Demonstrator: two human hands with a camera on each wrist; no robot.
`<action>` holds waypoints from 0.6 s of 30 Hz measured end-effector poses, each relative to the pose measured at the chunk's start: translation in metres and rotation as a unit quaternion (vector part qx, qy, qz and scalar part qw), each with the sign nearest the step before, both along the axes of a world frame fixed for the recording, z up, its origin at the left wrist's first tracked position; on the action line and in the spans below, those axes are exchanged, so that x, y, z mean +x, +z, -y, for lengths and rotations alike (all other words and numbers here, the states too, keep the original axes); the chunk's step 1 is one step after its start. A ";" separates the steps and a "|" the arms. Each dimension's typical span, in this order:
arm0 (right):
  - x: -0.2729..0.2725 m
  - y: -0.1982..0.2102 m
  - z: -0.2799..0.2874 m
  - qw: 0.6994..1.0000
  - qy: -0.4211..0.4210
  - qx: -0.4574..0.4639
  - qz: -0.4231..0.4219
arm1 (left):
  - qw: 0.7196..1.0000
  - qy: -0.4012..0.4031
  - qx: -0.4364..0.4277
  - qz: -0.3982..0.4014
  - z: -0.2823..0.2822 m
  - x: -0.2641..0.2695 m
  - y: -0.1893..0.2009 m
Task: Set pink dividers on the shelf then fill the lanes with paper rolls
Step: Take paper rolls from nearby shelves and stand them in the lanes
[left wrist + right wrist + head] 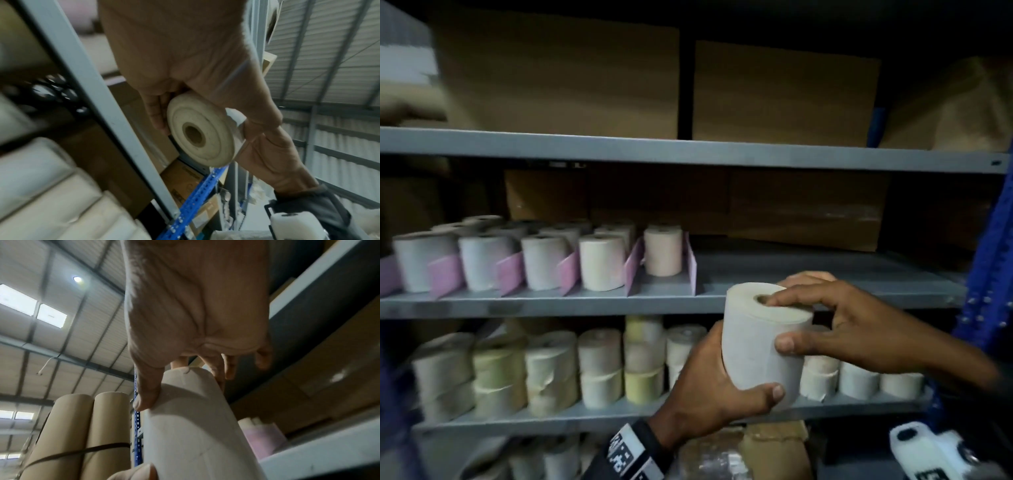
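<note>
Both hands: on one paper roll (763, 342), held upright in front of the shelves, off any surface.
Left hand (714, 390): gripped the roll low, thumb across the front near its base, fingers behind; wrist band with a printed marker (625, 452).
Right hand (859, 329): gripped the roll's top, thumb on the side, a fingertip at the core hole, other fingers over the far rim.
Roll, left wrist view: flat end with its core hole (194, 134) faced the camera, held between fingers and thumb.
Roll, right wrist view: side wall (197, 426) under the thumb.
Middle shelf (825, 274): pink dividers (508, 275) stood in a row on the left part; lanes between them held upright rolls (602, 262); the rightmost lane had one roll (663, 251), set back from the front edge.
Right part of that shelf: bare metal, just behind the held roll.
Lower shelf (585, 416): stacked rolls (599, 368), white and yellowish.
Top shelf: cardboard boxes (784, 96).
Frame: blue upright (989, 274) at right.
</note>
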State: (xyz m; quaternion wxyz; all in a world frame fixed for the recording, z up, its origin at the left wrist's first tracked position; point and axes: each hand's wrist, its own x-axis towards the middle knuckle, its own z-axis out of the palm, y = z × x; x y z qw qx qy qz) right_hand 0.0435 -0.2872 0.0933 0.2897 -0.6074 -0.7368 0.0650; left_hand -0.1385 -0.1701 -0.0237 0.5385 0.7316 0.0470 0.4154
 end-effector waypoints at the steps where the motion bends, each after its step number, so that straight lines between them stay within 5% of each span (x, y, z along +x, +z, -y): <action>1: -0.013 -0.005 -0.004 1.000 0.001 0.005 -0.002 | 1.000 0.023 0.006 0.003 0.000 -0.015 -0.006; 8: -0.076 -0.023 -0.044 0.999 -0.004 0.039 -0.012 | 0.970 0.230 0.078 0.018 -0.002 -0.084 -0.025; 13: -0.094 -0.022 -0.098 0.996 -0.025 0.081 -0.027 | 0.905 0.402 0.136 -0.010 -0.014 -0.093 -0.030; 18: -0.098 -0.018 -0.156 0.997 -0.039 0.074 -0.007 | 0.864 0.404 0.259 -0.155 -0.031 -0.084 -0.042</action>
